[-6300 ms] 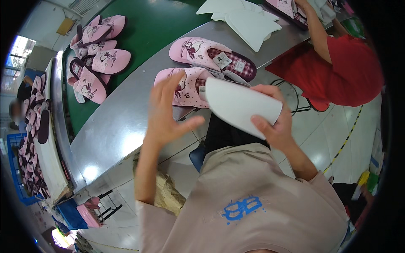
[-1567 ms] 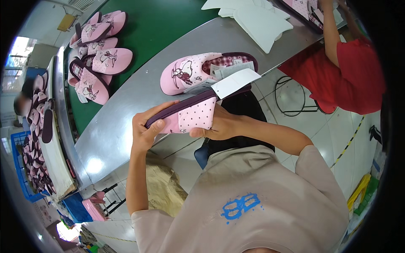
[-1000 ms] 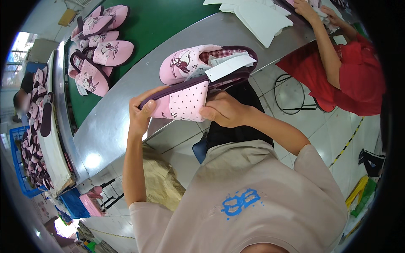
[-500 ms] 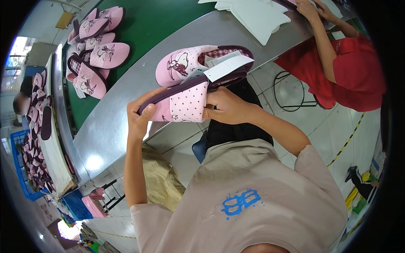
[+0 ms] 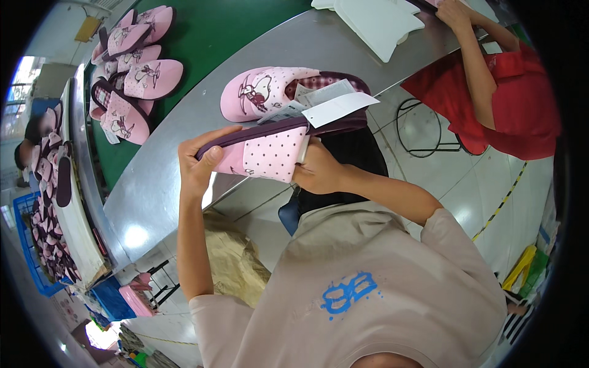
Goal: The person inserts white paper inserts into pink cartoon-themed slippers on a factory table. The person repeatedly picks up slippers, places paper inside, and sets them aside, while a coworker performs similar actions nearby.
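Note:
A pink slipper (image 5: 270, 150) with a dotted upper and dark purple sole edge lies on its side between my hands, toe to the left. My left hand (image 5: 199, 162) is closed round its toe, thumb on the upper. At the slipper's mouth is my right hand (image 5: 319, 172), its fingers partly hidden inside and its thumb near the rim. Beside those fingers shows a thin white edge, whose kind I cannot make out. Just beyond, a matching slipper (image 5: 254, 95) rests sole down on the metal table, paper in its checked opening. A white tag (image 5: 340, 109) hangs across the pair.
Several pink slippers (image 5: 144, 80) are piled on the green surface (image 5: 215, 30) at the far left. White cut sheets (image 5: 374, 24) lie at the table's far side. A co-worker in red (image 5: 521, 98) works at the right. Left stands a blue crate (image 5: 30, 245) of slippers.
The held slipper has tilted slightly, and its white tag has swung a little right and down. My right hand remains at the mouth, where more of the white edge shows.

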`<action>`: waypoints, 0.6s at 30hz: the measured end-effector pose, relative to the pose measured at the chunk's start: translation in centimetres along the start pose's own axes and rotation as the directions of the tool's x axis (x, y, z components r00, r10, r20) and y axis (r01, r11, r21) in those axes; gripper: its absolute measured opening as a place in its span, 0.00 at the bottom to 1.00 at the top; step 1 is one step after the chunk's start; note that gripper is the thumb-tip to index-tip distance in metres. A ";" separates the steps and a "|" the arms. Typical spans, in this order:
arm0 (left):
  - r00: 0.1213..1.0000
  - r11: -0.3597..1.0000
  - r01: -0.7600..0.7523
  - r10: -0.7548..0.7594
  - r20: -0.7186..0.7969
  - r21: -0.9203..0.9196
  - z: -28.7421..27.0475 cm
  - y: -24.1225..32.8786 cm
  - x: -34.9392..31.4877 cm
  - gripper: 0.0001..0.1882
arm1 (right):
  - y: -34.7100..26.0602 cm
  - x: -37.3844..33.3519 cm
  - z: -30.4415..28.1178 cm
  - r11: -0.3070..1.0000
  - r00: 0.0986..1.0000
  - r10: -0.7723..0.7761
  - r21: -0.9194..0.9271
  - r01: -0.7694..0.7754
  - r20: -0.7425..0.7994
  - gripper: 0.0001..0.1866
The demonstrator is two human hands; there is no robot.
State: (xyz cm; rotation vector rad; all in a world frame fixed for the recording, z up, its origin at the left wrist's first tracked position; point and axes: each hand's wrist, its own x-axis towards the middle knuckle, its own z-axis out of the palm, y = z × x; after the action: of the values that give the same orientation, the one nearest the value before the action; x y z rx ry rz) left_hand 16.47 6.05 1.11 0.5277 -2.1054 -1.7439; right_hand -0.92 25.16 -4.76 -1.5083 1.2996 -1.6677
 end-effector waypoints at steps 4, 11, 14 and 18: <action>1.000 0.997 -0.012 0.012 0.003 -0.070 0.6 -0.6 -0.3 0.37 | 0.4 -1.3 -1.0 0.992 0.993 -0.105 -0.076 0.102 -0.046 0.14; 0.999 0.986 0.048 -0.049 0.000 -0.161 1.6 0.1 -0.7 0.42 | 0.5 -1.5 -1.3 0.997 1.000 0.021 0.071 -0.022 0.018 0.15; 0.999 0.986 0.031 -0.025 0.040 -0.165 2.0 0.6 -0.4 0.36 | 0.1 -0.4 -1.4 0.997 0.992 0.064 0.030 -0.068 0.112 0.17; 0.998 0.993 0.013 -0.005 0.066 -0.119 2.2 1.1 -0.3 0.35 | -0.7 0.5 -1.7 0.994 0.982 0.085 0.057 -0.096 0.167 0.20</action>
State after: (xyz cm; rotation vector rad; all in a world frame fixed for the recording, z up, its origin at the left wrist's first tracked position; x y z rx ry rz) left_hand 15.62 8.27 1.82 0.4521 -2.0293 -1.9021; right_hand -2.52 25.48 -3.76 -1.4918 1.1963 -1.4812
